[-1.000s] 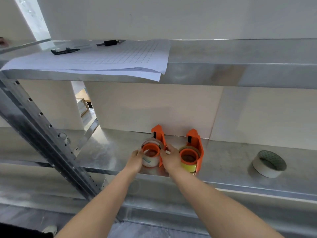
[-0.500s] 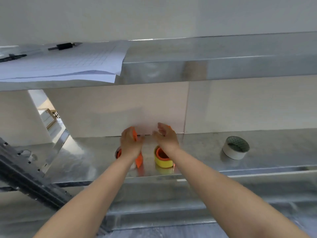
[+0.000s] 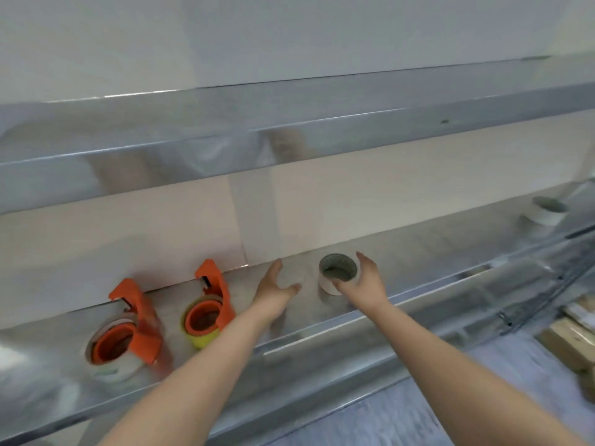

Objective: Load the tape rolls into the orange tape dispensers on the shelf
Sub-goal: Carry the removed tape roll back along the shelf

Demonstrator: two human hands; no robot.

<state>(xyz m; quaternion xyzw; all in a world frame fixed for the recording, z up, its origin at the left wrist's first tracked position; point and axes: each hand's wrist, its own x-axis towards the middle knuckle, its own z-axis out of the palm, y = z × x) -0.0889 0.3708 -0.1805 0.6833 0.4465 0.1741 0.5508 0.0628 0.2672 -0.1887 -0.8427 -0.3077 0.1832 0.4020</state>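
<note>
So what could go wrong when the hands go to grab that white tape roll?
The white tape roll stands near the front edge of the metal shelf. The right hand curls round it, though a firm grip isn't clear, so a nudge might knock it off. The open left hand is close to the dispenser with yellow tape and could bump it. Both dispensers look loaded already, so this roll may have nowhere to go.

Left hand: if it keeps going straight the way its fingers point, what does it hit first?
Probably nothing on the shelf. The left hand is open, fingers pointing up and back toward the pale back wall, which it would likely meet first. The white tape roll sits off to its right. Depth is unclear.
</note>
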